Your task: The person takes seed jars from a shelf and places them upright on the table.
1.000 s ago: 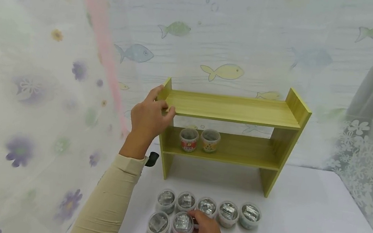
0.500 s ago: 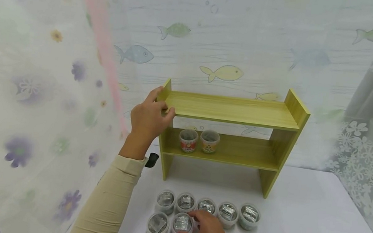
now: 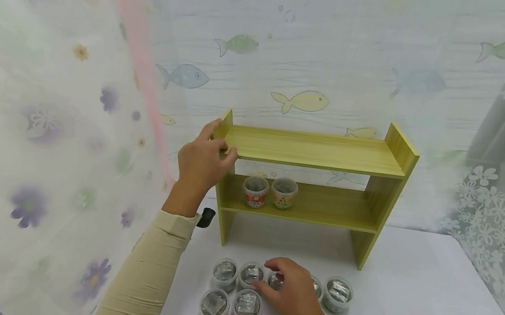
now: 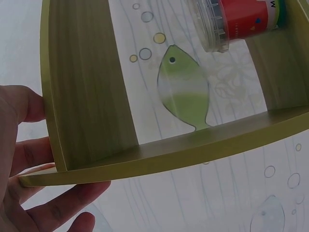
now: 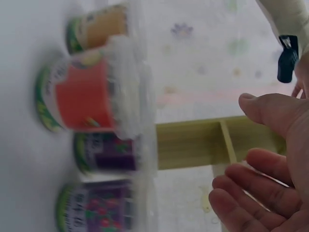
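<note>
My left hand [image 3: 202, 159] grips the upper left corner of a yellow-green wooden shelf [image 3: 314, 152], its fingers on both faces of the side panel [image 4: 79, 87] in the left wrist view. Over the back row of small plastic tubs hovers my right hand [image 3: 297, 297], holding nothing, with thumb and fingers apart. It partly hides the middle tubs. Just in front of it stands a tub [image 3: 247, 306] with a silvery packet showing through its top. The right wrist view shows a red-labelled tub [image 5: 84, 92], blurred, to the left of the spread fingers.
On the shelf's middle board, towards the left, stand a red-labelled tub [image 3: 255, 195] and an orange-labelled tub [image 3: 283, 195]. Another tub [image 3: 215, 306] ends the front row, and one [image 3: 338, 294] the back row. A white cloth [image 3: 419, 299] covers the table; patterned curtains hang around.
My right hand has let go of the front-row tub and moved up and right, away from it. That tub stays in place. My left hand keeps its grip on the shelf.
</note>
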Motion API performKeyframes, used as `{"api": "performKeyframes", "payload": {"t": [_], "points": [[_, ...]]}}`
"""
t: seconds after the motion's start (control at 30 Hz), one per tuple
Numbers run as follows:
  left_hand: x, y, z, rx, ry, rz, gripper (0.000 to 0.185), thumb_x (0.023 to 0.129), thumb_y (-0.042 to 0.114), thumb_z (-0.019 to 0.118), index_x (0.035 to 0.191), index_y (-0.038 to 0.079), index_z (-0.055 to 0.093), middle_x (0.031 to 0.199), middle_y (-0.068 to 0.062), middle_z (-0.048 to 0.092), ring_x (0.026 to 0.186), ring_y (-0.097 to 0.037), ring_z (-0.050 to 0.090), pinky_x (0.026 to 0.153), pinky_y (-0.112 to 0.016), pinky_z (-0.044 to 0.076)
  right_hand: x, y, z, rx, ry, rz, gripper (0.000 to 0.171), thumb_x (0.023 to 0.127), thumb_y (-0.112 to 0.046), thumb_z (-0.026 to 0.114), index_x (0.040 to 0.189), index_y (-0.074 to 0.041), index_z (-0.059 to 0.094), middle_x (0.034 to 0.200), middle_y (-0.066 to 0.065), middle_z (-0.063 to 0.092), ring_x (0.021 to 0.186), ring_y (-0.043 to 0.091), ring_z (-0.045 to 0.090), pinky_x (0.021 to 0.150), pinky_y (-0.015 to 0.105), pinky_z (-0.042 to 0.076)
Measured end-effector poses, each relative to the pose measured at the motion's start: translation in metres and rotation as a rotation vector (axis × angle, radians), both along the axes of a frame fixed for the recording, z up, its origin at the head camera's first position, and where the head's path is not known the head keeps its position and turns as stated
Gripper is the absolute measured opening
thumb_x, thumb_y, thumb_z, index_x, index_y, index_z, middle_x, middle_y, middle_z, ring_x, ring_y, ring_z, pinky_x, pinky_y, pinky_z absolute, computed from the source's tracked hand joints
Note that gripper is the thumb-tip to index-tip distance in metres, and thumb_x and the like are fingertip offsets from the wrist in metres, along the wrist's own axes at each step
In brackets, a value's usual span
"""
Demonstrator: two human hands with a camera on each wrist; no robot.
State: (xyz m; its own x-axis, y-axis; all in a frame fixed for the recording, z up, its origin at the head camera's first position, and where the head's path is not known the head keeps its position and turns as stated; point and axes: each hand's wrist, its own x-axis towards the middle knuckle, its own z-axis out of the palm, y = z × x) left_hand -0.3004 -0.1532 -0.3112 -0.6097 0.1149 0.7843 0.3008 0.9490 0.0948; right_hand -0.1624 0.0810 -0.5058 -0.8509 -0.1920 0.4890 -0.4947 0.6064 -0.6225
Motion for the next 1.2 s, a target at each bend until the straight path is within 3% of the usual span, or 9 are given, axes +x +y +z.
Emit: {"api": "performKeyframes", "payload": {"t": [0.23,0.73,1.03,1.2], "points": [[-0.001,0.002,0.001,-0.004,-0.003,0.0,0.026,0.095,0.036,0.066,0.093,0.018,0.084,0.15,-0.001,0.059,0.046,-0.024,0.051,0.044,-0.038,0.041,-0.014,0.005,0.015,-0.032,0.013,-0.031,0.033,0.077,-0.033,0.092,0.103,-0.022,0.075,0.103,-0.005,0.078,0.092,0.014,0.075,0.079,0.031,0.062],[-0.002,0.003,0.0,-0.008,-0.016,0.014,0.026,0.095,0.037,0.065,0.093,0.019,0.084,0.151,0.0,0.058,0.047,-0.024,0.052,0.044,-0.037,0.041,-0.044,0.025,0.036,-0.046,0.12,-0.047,0.039,0.078,-0.028,0.092,0.109,-0.014,0.073,0.107,0.001,0.076,0.101,0.019,0.073,0.089,0.038,0.06],[-0.002,0.002,-0.001,-0.001,-0.024,0.026,0.026,0.095,0.037,0.064,0.093,0.021,0.085,0.151,0.001,0.058,0.051,-0.026,0.057,0.046,-0.039,0.045,-0.069,0.035,0.041,-0.165,0.22,-0.051,0.039,0.076,-0.018,0.093,0.107,-0.007,0.073,0.106,0.003,0.073,0.101,0.021,0.071,0.092,0.041,0.058],[-0.001,0.002,-0.001,0.002,-0.027,0.033,0.027,0.095,0.038,0.064,0.093,0.021,0.085,0.151,0.001,0.058,0.052,-0.027,0.058,0.047,-0.04,0.045,-0.087,0.04,0.044,-0.234,0.252,-0.059,0.046,0.075,-0.016,0.094,0.111,0.0,0.071,0.109,0.009,0.071,0.104,0.029,0.069,0.093,0.045,0.057]]}}
